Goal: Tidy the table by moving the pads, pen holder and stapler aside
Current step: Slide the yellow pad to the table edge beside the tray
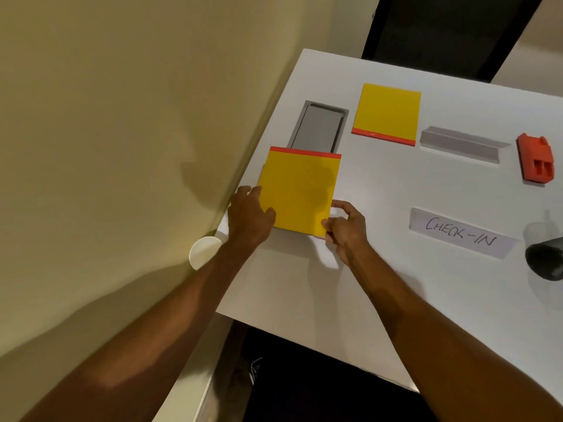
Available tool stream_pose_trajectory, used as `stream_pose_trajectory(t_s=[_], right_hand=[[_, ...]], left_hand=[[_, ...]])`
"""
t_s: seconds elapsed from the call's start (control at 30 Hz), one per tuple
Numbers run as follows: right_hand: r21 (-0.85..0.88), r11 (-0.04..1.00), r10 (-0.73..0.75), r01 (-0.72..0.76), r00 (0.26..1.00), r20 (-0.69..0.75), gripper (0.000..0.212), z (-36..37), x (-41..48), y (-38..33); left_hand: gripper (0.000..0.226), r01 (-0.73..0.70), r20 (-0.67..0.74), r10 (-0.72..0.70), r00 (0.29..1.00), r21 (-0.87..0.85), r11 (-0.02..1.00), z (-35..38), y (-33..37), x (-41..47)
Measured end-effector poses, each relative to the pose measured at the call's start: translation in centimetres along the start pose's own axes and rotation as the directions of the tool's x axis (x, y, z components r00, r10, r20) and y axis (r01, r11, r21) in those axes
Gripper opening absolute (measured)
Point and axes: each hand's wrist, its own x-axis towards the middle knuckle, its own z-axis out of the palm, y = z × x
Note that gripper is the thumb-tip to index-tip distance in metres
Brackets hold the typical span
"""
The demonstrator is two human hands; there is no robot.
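A yellow pad with a red strip (300, 190) lies near the left edge of the white table (380, 190), partly over a grey recessed hatch (318, 124). My left hand (249, 216) grips the pad's lower left side, and my right hand (345, 228) pinches its lower right corner. A second yellow pad (387, 112) lies flat further back. The red stapler (536, 158) sits at the far right. A black pen holder (545, 260) lies on its side at the right edge, partly cut off by the frame.
A folded white "CHECK-IN" sign (460, 233) stands right of my hands. Behind it rests a grey angled strip (463, 143). A beige wall (122, 132) runs close along the table's left edge, with a round white disc (202, 251) on it.
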Motion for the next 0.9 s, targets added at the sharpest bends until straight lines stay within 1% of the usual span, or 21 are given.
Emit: stream_pose_trajectory(t_s=[0.07,0.1,0.17,0.23,0.3,0.37,0.43,0.57,0.67,0.8,0.9], right_hand=[[-0.018,1.0,0.011,-0.011,1.0,0.004,0.047,1.5,0.6,0.9],[-0.034,0.999,0.014,-0.014,1.0,0.006,0.046,2.2,0.8,1.3],[-0.06,0.998,0.012,-0.012,1.0,0.012,0.044,3.3,1.3,2.1],[-0.099,0.995,0.003,-0.003,1.0,0.006,0.041,4.1,1.7,2.7],[-0.173,0.985,-0.019,0.015,1.0,-0.02,0.038,4.5,1.9,3.1],[-0.291,0.955,-0.062,0.048,0.997,-0.038,0.033,4.8,2.1,3.3],[-0.419,0.902,-0.121,0.098,0.992,-0.028,0.028,5.0,2.1,3.4],[-0.605,0.766,-0.247,0.219,0.968,0.039,0.032,5.3,1.9,3.6],[-0.682,0.682,-0.285,0.266,0.954,0.086,0.034,5.7,1.9,3.6],[-0.758,0.594,-0.278,0.269,0.953,0.12,0.038,6.1,2.2,3.5],[-0.809,0.525,-0.281,0.265,0.951,0.129,0.036,6.3,2.4,3.4]], left_hand=[[0.068,-0.084,0.117,0.07,0.991,0.123,0.989,0.6,-0.8,0.6],[0.072,-0.096,0.189,0.065,0.98,0.161,0.982,0.8,-1.3,1.0],[0.078,-0.067,0.298,0.012,0.954,0.178,0.982,1.2,-2.2,1.8],[0.083,-0.052,0.359,-0.024,0.933,0.201,0.978,1.7,-3.2,2.5],[0.086,-0.071,0.396,-0.035,0.918,0.251,0.965,2.2,-4.0,2.8],[0.089,-0.083,0.403,-0.038,0.915,0.279,0.957,2.6,-4.7,2.9],[0.091,-0.09,0.382,-0.027,0.924,0.284,0.955,3.0,-5.2,3.0],[0.092,-0.083,0.358,-0.017,0.934,0.264,0.961,3.5,-5.5,3.0],[0.092,-0.089,0.355,-0.012,0.935,0.266,0.96,3.3,-5.8,3.3],[0.093,-0.096,0.365,-0.011,0.931,0.273,0.957,3.2,-6.0,3.6],[0.092,-0.101,0.356,-0.009,0.934,0.286,0.953,3.2,-6.0,3.5]])
